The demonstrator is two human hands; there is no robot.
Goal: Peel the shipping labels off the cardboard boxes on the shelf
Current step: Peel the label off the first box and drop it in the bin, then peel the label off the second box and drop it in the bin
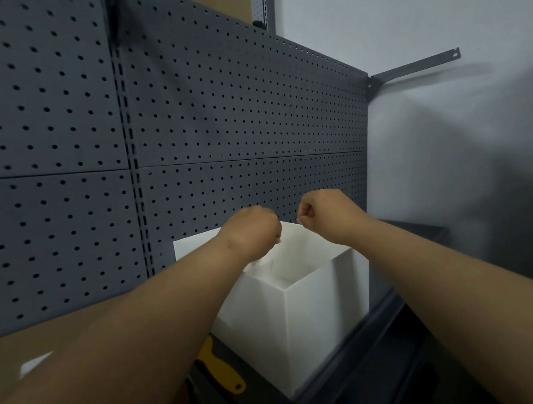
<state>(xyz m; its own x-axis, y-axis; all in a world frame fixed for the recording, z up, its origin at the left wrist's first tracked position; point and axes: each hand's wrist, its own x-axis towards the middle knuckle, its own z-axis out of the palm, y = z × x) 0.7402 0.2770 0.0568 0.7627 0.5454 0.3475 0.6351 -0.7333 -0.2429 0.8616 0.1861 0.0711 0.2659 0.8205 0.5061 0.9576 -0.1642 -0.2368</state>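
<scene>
While apparently shedding label scraps above the white bin (313, 310), open the fingers fully over its mouth, rub thumb against fingertip to free anything sticky, and check that nothing clings before reaching back. Left hand (255, 231): clenched, knuckles up, over the bin's near-left rim; small pale fleck at the fingertips, possibly label paper, too small to confirm. Right hand (321, 213): clenched likewise, thumb pressed to forefinger, over the far rim; contents cannot be told. Hands near each other, not touching. Cardboard box (11, 356): lower left, beside the bin, largely hidden behind the left forearm; white label (36, 363) showing on its face, judged not yet peeled. For that one: lift a corner with a nail, pull low and slow along the face, steady the box with the other hand to avoid tearing the paper. Yellow handle (220, 370): flat on the shelf (377, 340) between box and bin, probably a scraper, worth using on residue. Second brown box (209, 0): top edge of view, above the pegboard (220, 125); no label visible. Shelf dark, bin near its right end. Bare bracket (414, 65) jutting from the pegboard's right edge; plain grey wall (435, 10) behind; dim light, heavy shadow to the right.
</scene>
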